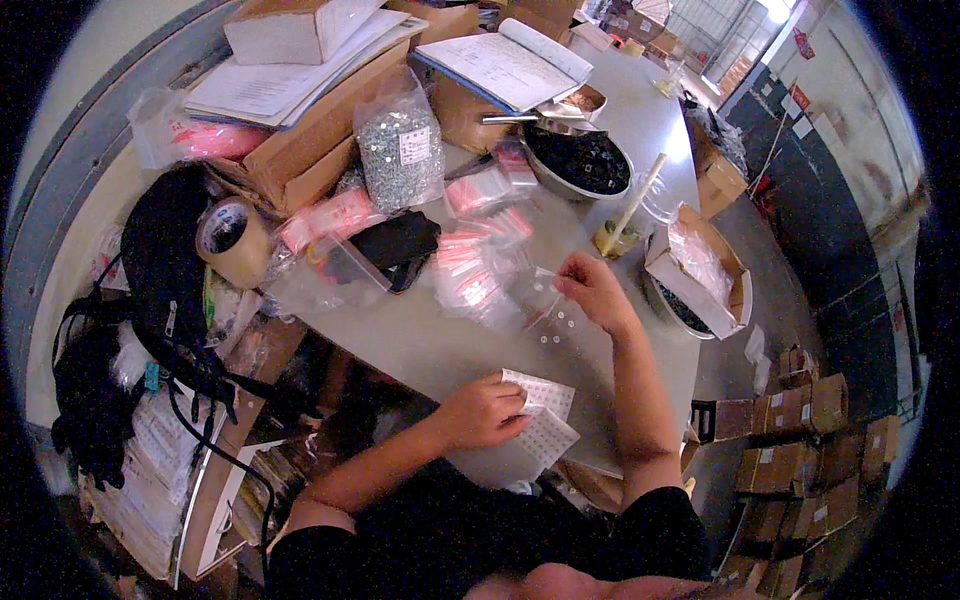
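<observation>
Sticker sheet (541, 422) pinned on worktop (420, 335) near edge by left hand (484, 411), fingers curled. Small clear bag (545, 305) pinched by right hand (592, 287). Heap of bags (470, 270) beside looks unlabeled, so lots left.

Tape roll (232, 236) lies left of bowl (580, 162) on table (420, 340).

White label sheets (545, 420) lie at the counter's near edge. Small clear bags with red strips (470, 270) crowd the middle. A clear bag of silvery parts (400, 145), white-labelled, stands behind them. Brown cartons (800, 440) are stacked on the floor, right.
</observation>
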{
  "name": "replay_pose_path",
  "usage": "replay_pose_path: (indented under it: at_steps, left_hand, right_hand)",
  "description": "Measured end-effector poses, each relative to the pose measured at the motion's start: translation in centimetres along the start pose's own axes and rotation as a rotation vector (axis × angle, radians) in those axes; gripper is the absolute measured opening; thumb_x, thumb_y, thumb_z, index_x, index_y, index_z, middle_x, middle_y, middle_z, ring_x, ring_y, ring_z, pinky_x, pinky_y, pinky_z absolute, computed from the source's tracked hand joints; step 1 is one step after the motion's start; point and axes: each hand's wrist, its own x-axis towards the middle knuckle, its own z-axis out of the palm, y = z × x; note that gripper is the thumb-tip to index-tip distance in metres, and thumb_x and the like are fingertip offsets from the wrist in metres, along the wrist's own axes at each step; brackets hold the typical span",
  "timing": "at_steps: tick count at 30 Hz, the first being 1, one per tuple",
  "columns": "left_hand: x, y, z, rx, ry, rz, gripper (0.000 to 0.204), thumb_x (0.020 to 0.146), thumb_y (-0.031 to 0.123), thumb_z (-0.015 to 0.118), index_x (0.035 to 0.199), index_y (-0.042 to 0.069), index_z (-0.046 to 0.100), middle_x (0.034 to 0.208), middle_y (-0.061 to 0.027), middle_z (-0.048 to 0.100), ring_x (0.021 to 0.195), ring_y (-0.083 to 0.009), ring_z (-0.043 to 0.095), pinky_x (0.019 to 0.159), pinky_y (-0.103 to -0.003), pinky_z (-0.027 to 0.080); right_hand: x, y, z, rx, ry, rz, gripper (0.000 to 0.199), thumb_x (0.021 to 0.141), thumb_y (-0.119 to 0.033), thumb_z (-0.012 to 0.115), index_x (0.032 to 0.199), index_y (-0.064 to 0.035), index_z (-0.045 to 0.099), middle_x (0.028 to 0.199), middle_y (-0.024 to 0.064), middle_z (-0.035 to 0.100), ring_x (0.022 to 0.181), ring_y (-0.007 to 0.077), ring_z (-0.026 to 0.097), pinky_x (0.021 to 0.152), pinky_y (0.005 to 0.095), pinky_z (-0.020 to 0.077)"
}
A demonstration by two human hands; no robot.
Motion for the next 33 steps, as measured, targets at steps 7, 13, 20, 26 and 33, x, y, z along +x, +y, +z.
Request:
replay_pose_path:
  at_steps: [7, 13, 20, 26, 33]
  left_hand:
    - [-0.1, -0.3, 0.8, -0.042, 0.023, 0.024, 0.02, 0.079, 0.019, 0.068, 0.07, 0.004, 0.058, 0.075, -0.0105, 0.059, 0.073, -0.0284, 0.061, 0.071, -0.039, 0.05]
    - [0.1, 0.2, 0.1, -0.068, -0.004, -0.011, 0.02, 0.08, 0.018, 0.065, 0.071, 0.004, 0.055, 0.074, -0.01, 0.056, 0.072, -0.0292, 0.056, 0.072, -0.038, 0.047]
    - [0.3, 0.3, -0.1, -0.028, 0.002, -0.007, 0.021, 0.08, 0.019, 0.066, 0.07, 0.004, 0.055, 0.074, -0.0103, 0.056, 0.07, -0.0303, 0.056, 0.07, -0.039, 0.048]
    - [-0.2, -0.4, 0.9, -0.055, 0.001, -0.004, 0.024, 0.08, 0.02, 0.066, 0.068, 0.003, 0.054, 0.072, -0.0115, 0.056, 0.068, -0.0314, 0.056, 0.068, -0.041, 0.048]
    - [-0.1, -0.5, 0.5, -0.072, -0.039, -0.038, 0.021, 0.081, 0.024, 0.068, 0.078, 0.004, 0.063, 0.075, -0.0124, 0.061, 0.071, -0.0314, 0.06, 0.069, -0.042, 0.049]
  right_hand:
    - [-6.5, -0.6, 0.7, -0.619, 0.173, -0.016, 0.046, 0.075, -0.02, 0.075, 0.113, -0.0055, 0.055, 0.111, 0.0166, 0.057, 0.096, 0.0296, 0.057, 0.081, 0.0385, 0.048]
    - [-7.2, -2.6, 4.0, -0.572, 0.082, -0.078, 0.051, 0.075, -0.014, 0.072, 0.12, -0.0067, 0.05, 0.112, 0.02, 0.057, 0.099, 0.0351, 0.058, 0.083, 0.0426, 0.0479]
    - [-6.6, -1.1, 3.9, -0.422, 0.064, -0.013, 0.039, 0.075, -0.003, 0.064, 0.112, -0.0064, 0.052, 0.079, 0.0154, 0.064, 0.07, 0.0339, 0.063, 0.067, 0.0406, 0.05]
    - [-6.2, -0.9, -6.8, -0.283, 0.662, -0.064, 0.028, 0.078, -0.002, 0.061, 0.104, -0.0029, 0.055, 0.085, 0.0084, 0.063, 0.076, 0.0181, 0.06, 0.068, 0.0319, 0.0475]
    - [-7.5, 1.7, -17.6, -0.97, 0.915, 0.054, 0.039, 0.076, -0.009, 0.068, 0.112, -0.0039, 0.054, 0.108, 0.0183, 0.061, 0.102, 0.0349, 0.058, 0.086, 0.0414, 0.0448]
